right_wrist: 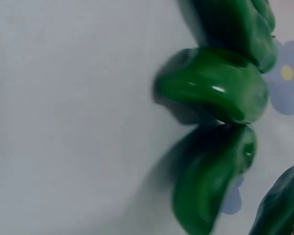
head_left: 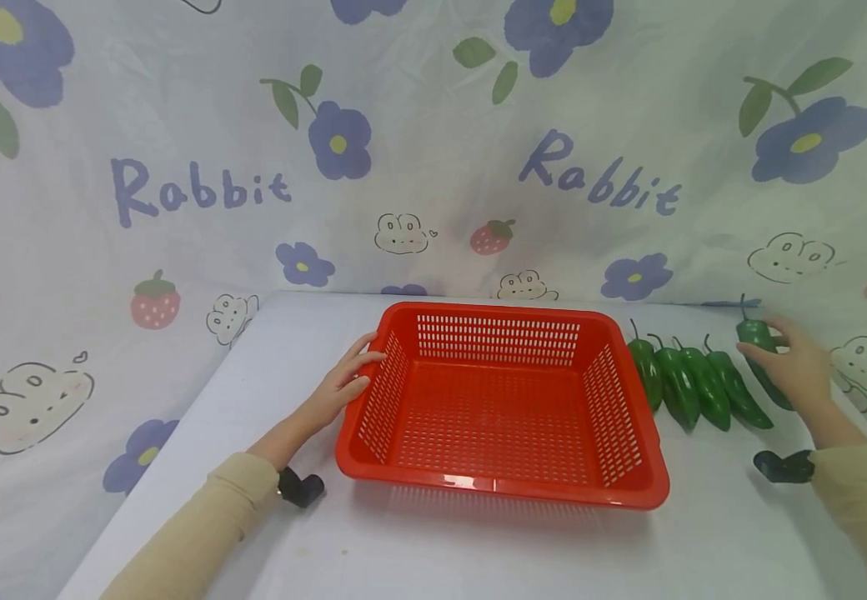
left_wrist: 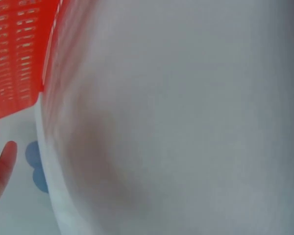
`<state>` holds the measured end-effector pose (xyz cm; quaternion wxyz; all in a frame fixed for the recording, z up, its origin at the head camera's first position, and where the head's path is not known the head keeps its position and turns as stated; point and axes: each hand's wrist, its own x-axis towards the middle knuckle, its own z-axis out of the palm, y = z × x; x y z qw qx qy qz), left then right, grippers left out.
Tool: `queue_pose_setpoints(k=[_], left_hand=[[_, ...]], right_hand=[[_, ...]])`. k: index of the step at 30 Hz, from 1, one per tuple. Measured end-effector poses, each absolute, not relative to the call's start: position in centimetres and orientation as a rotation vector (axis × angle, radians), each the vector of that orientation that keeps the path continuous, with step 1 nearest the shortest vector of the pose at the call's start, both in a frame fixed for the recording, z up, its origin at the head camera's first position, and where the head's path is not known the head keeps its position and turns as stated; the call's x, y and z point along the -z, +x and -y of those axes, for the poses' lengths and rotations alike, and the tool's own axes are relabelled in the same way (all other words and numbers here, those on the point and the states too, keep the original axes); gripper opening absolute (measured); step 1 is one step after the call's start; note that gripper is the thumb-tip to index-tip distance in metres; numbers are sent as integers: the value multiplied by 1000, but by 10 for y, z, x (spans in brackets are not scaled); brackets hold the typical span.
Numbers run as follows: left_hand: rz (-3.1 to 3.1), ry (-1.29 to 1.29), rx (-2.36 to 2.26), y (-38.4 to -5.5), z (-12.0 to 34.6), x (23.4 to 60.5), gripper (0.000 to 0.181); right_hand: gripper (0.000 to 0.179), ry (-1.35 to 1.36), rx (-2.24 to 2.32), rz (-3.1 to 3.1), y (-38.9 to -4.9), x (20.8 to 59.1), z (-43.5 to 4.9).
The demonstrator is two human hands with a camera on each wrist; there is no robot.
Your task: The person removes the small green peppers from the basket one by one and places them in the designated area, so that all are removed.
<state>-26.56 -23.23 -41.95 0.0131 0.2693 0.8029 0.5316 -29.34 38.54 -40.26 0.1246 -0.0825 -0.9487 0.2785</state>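
A red plastic basket (head_left: 489, 417) with slotted walls sits in the middle of the head view, and nothing lies in it. My left hand (head_left: 336, 387) is at its left rim, fingers extended over the edge. In the left wrist view, part of the basket (left_wrist: 12, 58) shows above straight fingers (left_wrist: 4, 166). To the right, my right hand (head_left: 801, 367) holds a green pepper (head_left: 756, 335) between thumb and fingers, its stem pointing away. That pepper (right_wrist: 279, 208) is partly cut off in the right wrist view. Several more green peppers (head_left: 679, 387) lie side by side between basket and right hand.
A white cloth-covered table (head_left: 433, 554) carries everything. Behind it hangs a white curtain (head_left: 433, 108) printed with flowers, rabbits and strawberries. Black wrist devices (head_left: 302, 487) stick out by both sleeves. The nearest pepper (head_left: 647, 371) lies against or very near the basket's right wall.
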Motion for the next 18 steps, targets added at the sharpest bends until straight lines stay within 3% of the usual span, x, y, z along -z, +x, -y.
queue_pose_setpoints(k=[18], left_hand=[[-2755,819,-1333,-265,236,412,43]], right_hand=[[68,-359,-787,2849,-294,428,-392]])
